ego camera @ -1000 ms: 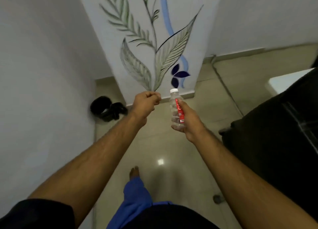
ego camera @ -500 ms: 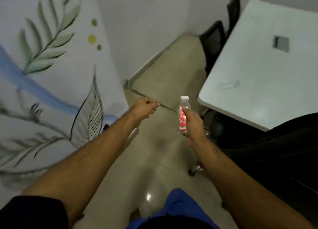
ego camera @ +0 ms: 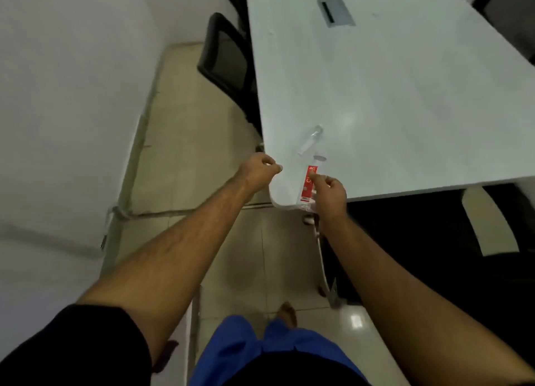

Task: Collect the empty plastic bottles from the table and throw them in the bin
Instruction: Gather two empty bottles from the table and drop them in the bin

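Back at the worktop with one bottle in hand, another waiting.

The view has swung from the painted wall to the white worktop (ego camera: 405, 96); the right hand (ego camera: 330, 191) keeps its fingers wrapped round the upright red-labelled bottle (ego camera: 309, 182) over the near corner. A clear bottle (ego camera: 309, 140) lies at 12 o'clock from it, likely next. The left hand (ego camera: 257, 172) is curled into a loose fist at 9 o'clock; whether it holds anything cannot be told.

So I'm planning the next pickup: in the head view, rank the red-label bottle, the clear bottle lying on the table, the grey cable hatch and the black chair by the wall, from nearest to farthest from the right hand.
1. Red-label bottle, held in the right hand at the table corner.
2. Clear bottle, lying on the table just beyond.
3. Black chair, at the table's left edge.
4. Grey cable hatch, far up the tabletop.
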Demonstrator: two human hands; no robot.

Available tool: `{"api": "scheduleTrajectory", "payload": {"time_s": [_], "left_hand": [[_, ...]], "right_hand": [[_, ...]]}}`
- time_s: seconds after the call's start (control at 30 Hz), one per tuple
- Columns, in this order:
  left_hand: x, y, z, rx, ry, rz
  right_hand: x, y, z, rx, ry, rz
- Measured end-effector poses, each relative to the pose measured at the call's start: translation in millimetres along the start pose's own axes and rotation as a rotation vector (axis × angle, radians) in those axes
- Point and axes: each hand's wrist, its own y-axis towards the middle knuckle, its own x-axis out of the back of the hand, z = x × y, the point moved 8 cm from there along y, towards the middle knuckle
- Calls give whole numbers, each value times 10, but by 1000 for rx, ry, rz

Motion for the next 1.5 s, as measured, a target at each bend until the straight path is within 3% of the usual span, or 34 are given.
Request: {"api": "scheduleTrajectory", "payload": {"time_s": [0.23, 0.43, 0.6, 0.67, 0.8, 0.9, 1.1, 1.37, 1.5], "left_hand": [[-540, 1373, -476, -118, 335, 135], [-1093, 2267, -512, -236, 717, 242], [-1303, 2507, -503, -349, 791, 387], [-1262, 2524, -517, -332, 690, 422], [-1241, 2041, -597, -184, 306, 649], [-1252, 1414, -568, -115, 206, 879], [-1132, 112, -155, 3, 318, 1166], [-1396, -1476, 532, -221, 548, 1550], [-1747, -2281, 874, -293, 688, 1664]], "right_hand": [[91, 782, 213, -53, 60, -238], [-47, 1196, 198, -132, 147, -456], [-194, 1164, 120, -194, 270, -601], [-241, 1068, 96, -186, 321, -617], [-303, 515, 32, -129, 430, -688], [-348, -39, -126, -62, 508, -769], [-402, -1131, -716, 1, 753, -992], [-191, -2528, -1641, 28, 970, -1362], [52, -3181, -2101, 53, 1071, -1567]]}}
